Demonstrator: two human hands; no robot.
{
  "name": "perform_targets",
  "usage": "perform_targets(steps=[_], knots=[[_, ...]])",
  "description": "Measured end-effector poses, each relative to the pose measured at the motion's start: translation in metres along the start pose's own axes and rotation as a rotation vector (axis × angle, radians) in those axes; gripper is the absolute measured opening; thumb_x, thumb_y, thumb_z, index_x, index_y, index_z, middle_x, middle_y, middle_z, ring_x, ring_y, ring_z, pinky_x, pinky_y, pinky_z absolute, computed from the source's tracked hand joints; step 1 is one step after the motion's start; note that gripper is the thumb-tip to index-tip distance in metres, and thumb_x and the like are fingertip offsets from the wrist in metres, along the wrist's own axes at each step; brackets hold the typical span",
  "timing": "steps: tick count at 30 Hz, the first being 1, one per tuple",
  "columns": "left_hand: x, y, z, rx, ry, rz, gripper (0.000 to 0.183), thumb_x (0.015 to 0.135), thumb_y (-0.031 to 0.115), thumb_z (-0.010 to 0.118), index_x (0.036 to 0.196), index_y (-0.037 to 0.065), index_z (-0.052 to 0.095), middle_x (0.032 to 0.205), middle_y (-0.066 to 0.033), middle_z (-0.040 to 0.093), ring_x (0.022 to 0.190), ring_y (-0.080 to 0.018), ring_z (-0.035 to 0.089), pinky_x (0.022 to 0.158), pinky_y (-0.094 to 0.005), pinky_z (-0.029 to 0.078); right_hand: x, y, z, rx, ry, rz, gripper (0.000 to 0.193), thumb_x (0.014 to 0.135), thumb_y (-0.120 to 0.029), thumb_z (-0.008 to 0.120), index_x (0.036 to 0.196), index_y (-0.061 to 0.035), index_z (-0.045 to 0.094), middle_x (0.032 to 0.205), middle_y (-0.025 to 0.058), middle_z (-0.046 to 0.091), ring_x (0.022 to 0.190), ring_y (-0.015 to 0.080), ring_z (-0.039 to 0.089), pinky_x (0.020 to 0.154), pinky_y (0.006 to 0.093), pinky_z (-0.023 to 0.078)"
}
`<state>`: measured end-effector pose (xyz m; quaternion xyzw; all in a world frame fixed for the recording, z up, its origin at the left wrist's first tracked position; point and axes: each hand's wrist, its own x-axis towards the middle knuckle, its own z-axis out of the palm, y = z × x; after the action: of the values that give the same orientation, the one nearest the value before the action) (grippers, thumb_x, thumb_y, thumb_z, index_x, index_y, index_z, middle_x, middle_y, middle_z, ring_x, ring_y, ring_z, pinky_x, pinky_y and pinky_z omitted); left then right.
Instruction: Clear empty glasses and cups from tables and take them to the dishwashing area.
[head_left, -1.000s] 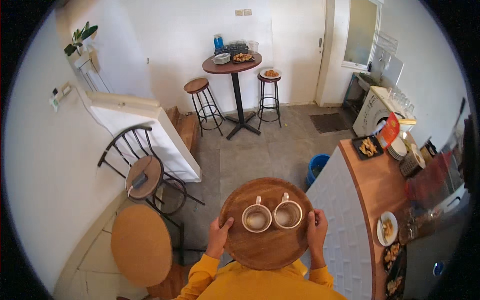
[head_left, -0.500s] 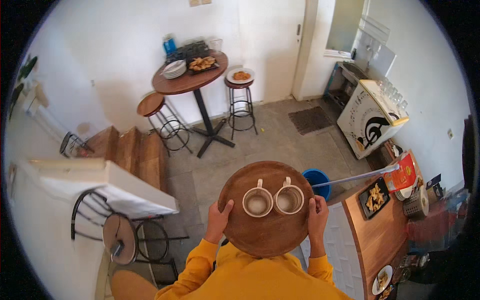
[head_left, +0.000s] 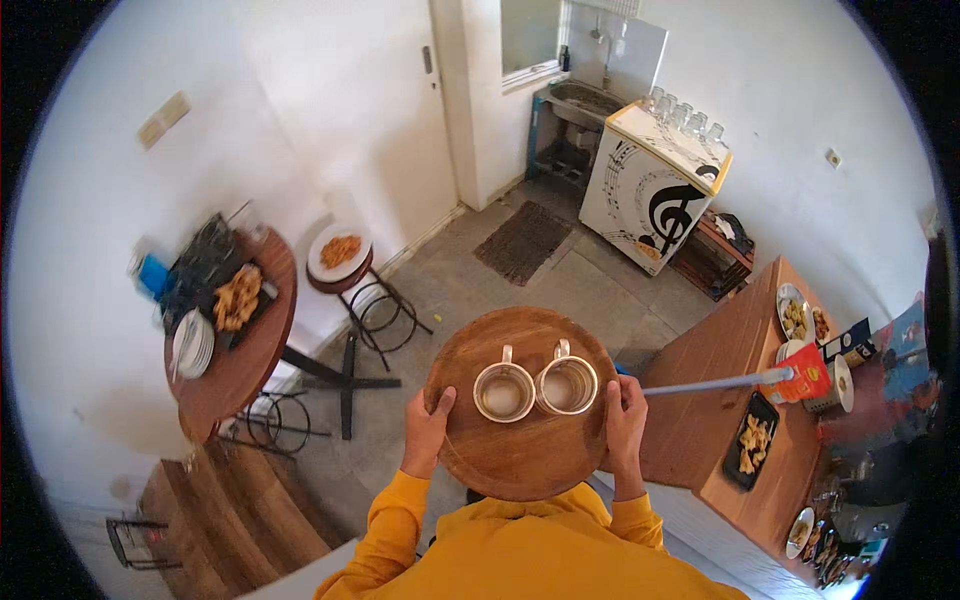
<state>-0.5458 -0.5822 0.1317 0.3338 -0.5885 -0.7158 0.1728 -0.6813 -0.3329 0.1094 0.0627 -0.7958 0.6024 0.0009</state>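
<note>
Both my hands carry a round wooden tray (head_left: 520, 460) level in front of my body. My left hand (head_left: 427, 428) grips its left rim, thumb on top and fingers hidden beneath. On the opposite rim my right hand (head_left: 627, 425) holds in the same way. Two mugs stand side by side on the tray, the left mug (head_left: 504, 391) and the right mug (head_left: 567, 385), close together with their handles pointing away from me. They look light and shiny, and I see no drink in them.
Right of me runs a wooden counter (head_left: 690, 400) with a black tray of fried food (head_left: 752, 440); a mop handle (head_left: 715, 384) slants across it. Ahead stand a sink (head_left: 587, 98) and a white cabinet (head_left: 650, 190) topped with glasses. At left are a round table (head_left: 275, 340), a stool (head_left: 340, 284) and wooden steps (head_left: 240, 510).
My view has swung to the right: the table and stool have shifted left, and the sink and cabinet are nearer the middle. The tray and mugs stay in my hands.
</note>
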Motion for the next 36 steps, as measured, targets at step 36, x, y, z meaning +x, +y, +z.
perform_targets(steps=[36], knots=[[0.824,0.151,0.442,0.158,-0.386,-0.047,0.048,0.091,0.038,0.066,0.116,-0.003,0.060,0.110,-0.0086,0.065,0.099,-0.0151,0.059,0.088,-0.0300,0.045,0.818,0.049,0.143,-0.033,0.332,0.166,0.026,0.099,-0.024,0.053,0.106,-0.0001,0.059,0.093,0.0045,0.061,0.086,0.0119,0.056,0.076,0.0263,0.045]])
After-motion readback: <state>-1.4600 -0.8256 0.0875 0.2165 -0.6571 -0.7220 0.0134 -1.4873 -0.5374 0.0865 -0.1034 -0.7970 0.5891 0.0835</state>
